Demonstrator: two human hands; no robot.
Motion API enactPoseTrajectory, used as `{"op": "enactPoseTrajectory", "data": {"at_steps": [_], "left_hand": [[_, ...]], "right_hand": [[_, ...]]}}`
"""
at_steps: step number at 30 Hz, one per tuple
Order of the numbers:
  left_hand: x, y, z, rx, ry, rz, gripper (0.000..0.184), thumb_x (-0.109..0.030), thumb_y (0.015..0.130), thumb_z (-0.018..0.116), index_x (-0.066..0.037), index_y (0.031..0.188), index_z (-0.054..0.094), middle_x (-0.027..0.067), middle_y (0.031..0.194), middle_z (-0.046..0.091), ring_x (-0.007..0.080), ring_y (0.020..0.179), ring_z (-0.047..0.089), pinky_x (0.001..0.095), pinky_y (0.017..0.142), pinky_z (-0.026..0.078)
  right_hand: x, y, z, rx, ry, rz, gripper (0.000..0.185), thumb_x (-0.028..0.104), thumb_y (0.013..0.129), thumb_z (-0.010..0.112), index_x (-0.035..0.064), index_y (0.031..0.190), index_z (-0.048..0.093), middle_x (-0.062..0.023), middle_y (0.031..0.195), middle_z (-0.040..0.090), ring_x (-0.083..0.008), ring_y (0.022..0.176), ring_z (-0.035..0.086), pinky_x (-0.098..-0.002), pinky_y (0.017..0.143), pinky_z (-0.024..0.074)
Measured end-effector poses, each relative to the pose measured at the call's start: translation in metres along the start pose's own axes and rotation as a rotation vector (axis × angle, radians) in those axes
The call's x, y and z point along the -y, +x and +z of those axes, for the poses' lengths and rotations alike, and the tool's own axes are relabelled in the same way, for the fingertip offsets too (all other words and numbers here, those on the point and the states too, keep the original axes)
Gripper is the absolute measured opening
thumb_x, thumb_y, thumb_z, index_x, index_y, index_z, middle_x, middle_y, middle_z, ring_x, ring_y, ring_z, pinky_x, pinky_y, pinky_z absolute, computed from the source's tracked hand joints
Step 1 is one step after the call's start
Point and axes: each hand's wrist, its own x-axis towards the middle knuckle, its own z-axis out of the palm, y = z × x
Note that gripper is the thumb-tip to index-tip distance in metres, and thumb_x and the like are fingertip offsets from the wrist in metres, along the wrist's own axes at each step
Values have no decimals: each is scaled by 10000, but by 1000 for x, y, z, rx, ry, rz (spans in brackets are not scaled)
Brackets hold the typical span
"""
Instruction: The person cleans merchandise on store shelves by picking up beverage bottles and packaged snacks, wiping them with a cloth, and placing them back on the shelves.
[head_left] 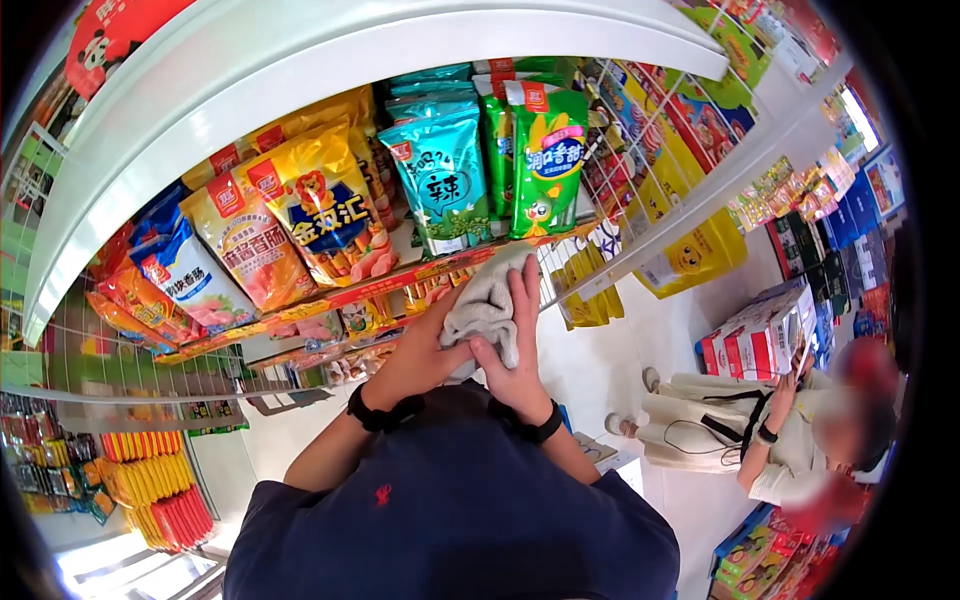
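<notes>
A crumpled pale grey cloth [484, 318] is held between both hands in front of the shelf's edge. My left hand [418, 338] grips it from the left side, fingers partly hidden behind it. My right hand [518, 345] presses on it from the right, with the fingers stretched upward along the cloth and the thumb across its lower part. Just beyond the hands, a teal snack bag [440, 180] and a green bag [548, 165] stand upright on the shelf. Yellow bags [325, 205] stand to their left.
The white curved shelf frame [400, 38] arches over the bags. Wire mesh [625, 170] closes off the right side. A person [720, 425] in light clothes stands at the right, near red and white boxes [760, 335]. Sausage packs [155, 480] hang at the lower left.
</notes>
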Motion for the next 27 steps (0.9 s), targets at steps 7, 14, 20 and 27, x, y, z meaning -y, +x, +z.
{"op": "enactPoseTrajectory", "data": {"at_steps": [7,14,20,27], "left_hand": [[-7,-13,-6,-155,-7,-153,617,-90,892,698,12,1450,456,157,1252,678,269,1142,665,360,1001,500],[-8,-39,-21,-476,-114,-161,423,-62,956,645,20,1357,538,112,1191,695,157,1078,653,327,941,524],[6,-69,-38,-649,-184,-125,404,-41,998,553,40,1391,506,103,1283,645,172,1168,614,325,981,502],[6,-80,-59,-729,-378,-58,406,-52,1020,538,27,1415,487,93,1326,620,152,1183,594,319,1009,482]], "right_hand": [[-2,32,9,71,-144,-213,955,283,859,736,56,1608,190,-335,1649,-16,-539,1521,27,-600,1206,119],[-8,63,45,262,-74,-407,966,453,870,715,29,1590,229,-351,1640,-15,-561,1513,1,-627,1197,120],[5,49,77,360,-24,-400,940,475,905,673,62,1609,208,-320,1654,-26,-504,1537,1,-587,1214,119],[13,50,108,452,-91,-354,945,340,881,722,17,1596,195,-330,1644,50,-522,1524,67,-578,1214,157]]}}
